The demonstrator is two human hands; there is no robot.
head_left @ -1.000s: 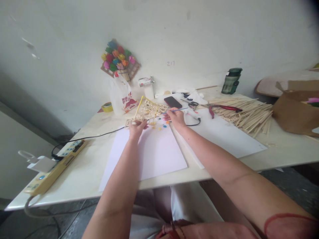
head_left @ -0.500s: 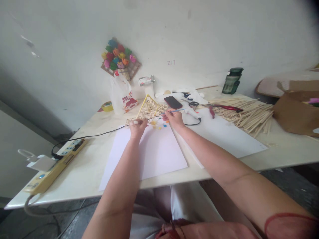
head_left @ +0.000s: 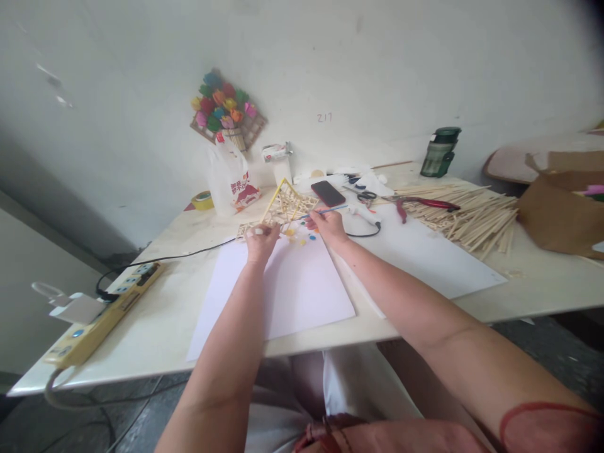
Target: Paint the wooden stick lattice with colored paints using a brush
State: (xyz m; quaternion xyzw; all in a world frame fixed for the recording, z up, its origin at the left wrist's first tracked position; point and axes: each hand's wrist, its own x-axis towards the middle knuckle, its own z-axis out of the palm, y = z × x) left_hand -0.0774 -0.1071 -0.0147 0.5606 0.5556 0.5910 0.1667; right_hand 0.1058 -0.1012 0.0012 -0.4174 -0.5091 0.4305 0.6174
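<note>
My left hand (head_left: 261, 240) is closed on the near left part of a lattice model made of thin wooden sticks (head_left: 297, 206). Yellow covers the sticks that rise to its peak; the rest look like bare wood. In my right hand (head_left: 326, 225) a thin blue-handled paintbrush (head_left: 336, 209) is pinched, its front end pointing left toward the model. Whether the tip touches the sticks is too small to tell. Blobs of yellow, blue and orange paint (head_left: 312, 238) dot the far end of a white paper sheet (head_left: 306, 289), just below my right hand.
Behind my hands lie a phone (head_left: 328, 194), scissors (head_left: 367, 197) and a white glue gun (head_left: 363, 214) with a black cord. Red-handled pliers (head_left: 431, 203) rest on piled wooden sticks (head_left: 486, 220). A power strip (head_left: 108, 314) lies left; a green bottle (head_left: 440, 152) stands at the back.
The model's yellow peak has shifted slightly to the right. My right hand and the brush have moved a little left; the left hand keeps its hold.
</note>
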